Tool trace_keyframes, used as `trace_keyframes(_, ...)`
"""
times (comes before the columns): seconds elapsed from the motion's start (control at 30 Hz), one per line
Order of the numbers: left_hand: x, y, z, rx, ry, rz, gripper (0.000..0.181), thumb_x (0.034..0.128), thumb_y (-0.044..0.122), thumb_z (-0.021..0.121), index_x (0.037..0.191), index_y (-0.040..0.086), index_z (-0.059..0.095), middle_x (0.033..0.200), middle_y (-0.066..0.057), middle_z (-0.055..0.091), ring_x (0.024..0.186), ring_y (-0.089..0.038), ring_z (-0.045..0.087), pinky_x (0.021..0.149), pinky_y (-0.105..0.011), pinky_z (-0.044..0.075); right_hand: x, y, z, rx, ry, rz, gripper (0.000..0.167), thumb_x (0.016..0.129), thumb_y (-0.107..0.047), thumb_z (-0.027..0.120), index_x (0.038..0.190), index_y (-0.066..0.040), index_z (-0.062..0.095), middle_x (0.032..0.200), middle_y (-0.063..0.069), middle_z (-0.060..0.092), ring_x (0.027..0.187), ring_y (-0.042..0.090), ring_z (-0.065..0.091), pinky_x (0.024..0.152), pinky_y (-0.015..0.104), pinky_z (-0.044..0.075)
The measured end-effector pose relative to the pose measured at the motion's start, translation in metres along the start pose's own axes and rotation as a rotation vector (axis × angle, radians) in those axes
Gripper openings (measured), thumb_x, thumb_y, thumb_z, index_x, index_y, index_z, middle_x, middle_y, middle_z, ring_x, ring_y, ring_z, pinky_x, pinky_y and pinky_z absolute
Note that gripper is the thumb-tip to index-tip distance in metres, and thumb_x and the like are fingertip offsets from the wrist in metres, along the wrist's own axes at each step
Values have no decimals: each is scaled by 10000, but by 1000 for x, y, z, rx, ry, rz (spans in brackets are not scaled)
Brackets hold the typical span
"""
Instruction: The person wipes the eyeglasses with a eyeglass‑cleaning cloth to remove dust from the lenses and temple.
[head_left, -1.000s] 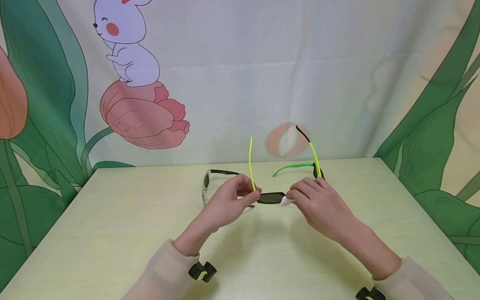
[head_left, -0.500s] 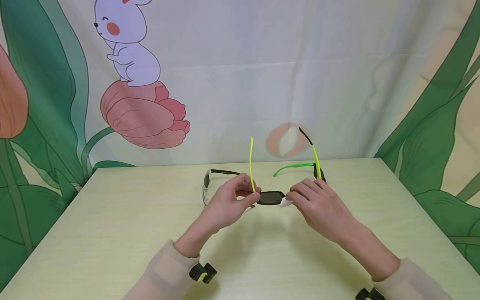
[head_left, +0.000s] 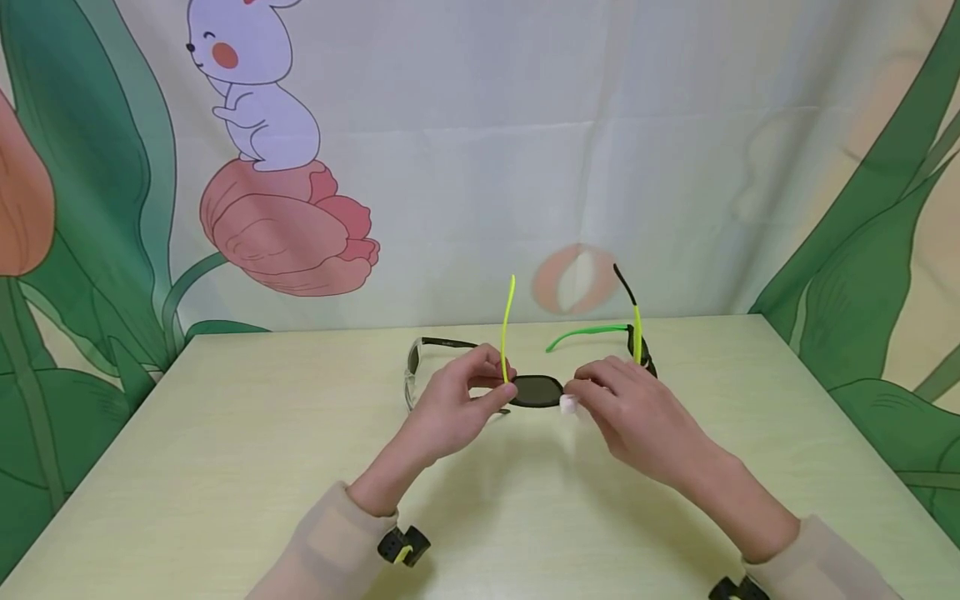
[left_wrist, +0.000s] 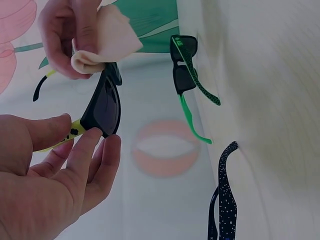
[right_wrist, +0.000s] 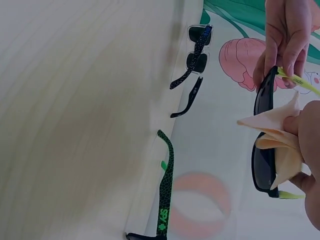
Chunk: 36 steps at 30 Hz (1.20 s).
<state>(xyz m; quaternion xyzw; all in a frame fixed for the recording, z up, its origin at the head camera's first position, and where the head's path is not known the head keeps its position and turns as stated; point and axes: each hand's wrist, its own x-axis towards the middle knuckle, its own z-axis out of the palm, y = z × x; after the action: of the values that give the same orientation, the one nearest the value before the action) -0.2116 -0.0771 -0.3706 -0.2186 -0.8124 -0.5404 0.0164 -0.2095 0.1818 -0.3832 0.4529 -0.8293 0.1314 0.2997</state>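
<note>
Sunglasses [head_left: 537, 392] were above table [head_left: 225, 467], cloth [right_wrist: 270, 120] at R end

Your L hand [head_left: 457, 408] had thumb & fingers clamped on the yellow arm [head_left: 506, 325] nr its front; your R hand [head_left: 645, 417] pinched cloth against the sunglasses. Clear-framed pair [right_wrist: 200, 62] sat behind L, green-armed pair [left_wrist: 182, 77] behind R.

The head camera looks forward and down, from farther back, over the bench [head_left: 225, 467] to the printed backdrop [head_left: 465, 192]. Each wrist camera sits close in, its picture turned sideways: the bench runs up the right in the left wrist view, up the left in the other. Both share the left hand [left_wrist: 62, 172], right hand [head_left: 637, 417] and yellow-armed sunglasses [left_wrist: 105, 110].
</note>
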Motion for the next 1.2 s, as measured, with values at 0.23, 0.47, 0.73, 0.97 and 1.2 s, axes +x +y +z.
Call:
trace_keyframes(0.23,0,-2,3,-5,-17,23,118,964,35,716,999,107,630,1098,-96,682,1100,-256,691,820,-354,593,5,-2,1,88,25,39,364,826,137,770,1152,-15,712,1097,102,591,1011,257,592,763,355,580)
trace_keyframes(0.47,0,-1,7,4,-34,57,138,962,26,714,972,119,612,1044,-23,669,1067,-221,690,863,-339,583,15,-4,3,242,87,50,245,843,41,814,1034,-49,689,998,5,662,948,174,620,817,282,537)
trace_keyframes(0.73,-1,1,9,-20,-73,53,128,977,28,695,975,124,611,1061,-48,674,1086,-210,674,851,-316,588,22,-7,10,254,83,29,236,774,103,842,892,-58,716,916,6,676,890,173,654,758,315,590)
trace_keyframes(0.97,-3,1,12,-14,-102,82,136,964,18,710,970,113,613,1050,-41,682,1083,-212,673,840,-303,590,23,-8,14,230,34,57,198,782,99,830,870,-48,730,896,21,692,857,188,645,737,315,586)
trace_keyframes(1.2,-4,2,13,7,-131,112,120,965,35,716,987,93,614,1068,-42,693,1073,-210,672,834,-307,590,27,-13,13,112,-30,150,140,824,30,828,921,-6,734,906,53,665,859,218,633,741,319,578)
